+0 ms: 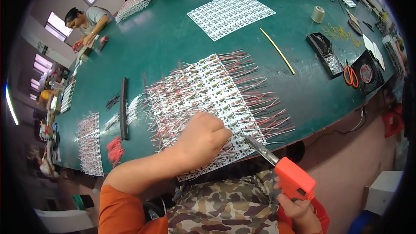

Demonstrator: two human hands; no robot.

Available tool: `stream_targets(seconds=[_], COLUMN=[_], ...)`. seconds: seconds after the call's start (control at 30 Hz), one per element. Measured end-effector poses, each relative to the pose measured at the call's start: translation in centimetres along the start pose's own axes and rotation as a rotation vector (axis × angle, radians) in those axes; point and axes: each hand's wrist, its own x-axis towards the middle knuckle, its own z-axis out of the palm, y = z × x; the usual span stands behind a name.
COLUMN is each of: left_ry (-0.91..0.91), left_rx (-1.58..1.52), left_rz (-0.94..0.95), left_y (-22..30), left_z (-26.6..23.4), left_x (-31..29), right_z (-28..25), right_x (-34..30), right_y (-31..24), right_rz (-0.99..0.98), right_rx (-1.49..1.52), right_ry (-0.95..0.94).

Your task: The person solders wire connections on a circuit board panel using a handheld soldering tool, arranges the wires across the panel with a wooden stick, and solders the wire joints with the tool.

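Observation:
A large white sheet of circuit boards (225, 99) lies in front of me, bristling with red, white and black wires along its rows. My left hand (206, 136) is closed low over the near part of this sheet. Its fingertips are turned away, so whatever they pinch is hidden. My right hand (299, 212) grips a red soldering gun (295, 177) at the sheet's near right corner. The gun's metal tip points up and left onto the boards, just right of my left hand.
Left of the sheet lie a dark bar (124, 108), red wires (115, 151) and a smaller wired board (90, 143). Farther off are a bare board sheet (232, 13), a yellow stick (277, 51), a black tray (325, 54) and orange scissors (350, 76). A person (89, 21) works far left.

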Motion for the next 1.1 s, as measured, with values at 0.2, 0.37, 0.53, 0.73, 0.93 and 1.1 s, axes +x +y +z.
stream_targets(seconds=[0.2, 0.37, 0.53, 0.73, 0.93, 1.1], left_ry=[-0.165, -0.246, -0.118, 0.04, 0.005, -0.115], left_rx=[-0.156, -0.148, -0.286, -0.07, -0.062, 0.05], left_rz=[0.281, 0.221, 0.132, -0.028, -0.17, -0.072], left_y=[0.5, -0.1, -0.4, 0.0, 0.6, 0.7], left_z=[-0.3, 0.2, -0.1, -1.3, -0.8, -0.2], left_x=[-0.5, -1.3, -1.4, -0.8, -0.9, -1.0], right_z=[0.0, -0.2, -0.4, -0.5, -0.3, 0.1], right_x=[0.1, 0.4, 0.4, 0.3, 0.0, -0.2], right_y=[-0.3, -0.1, -0.2, -0.3, 0.0, -0.4], right_rz=[0.031, -0.018, -0.037, -0.024, -0.04, -0.029], right_rx=[0.097, 0.075, 0.078, 0.089, 0.076, 0.045], right_ry=[0.116, 0.069, 0.069, 0.07, 0.065, 0.043])
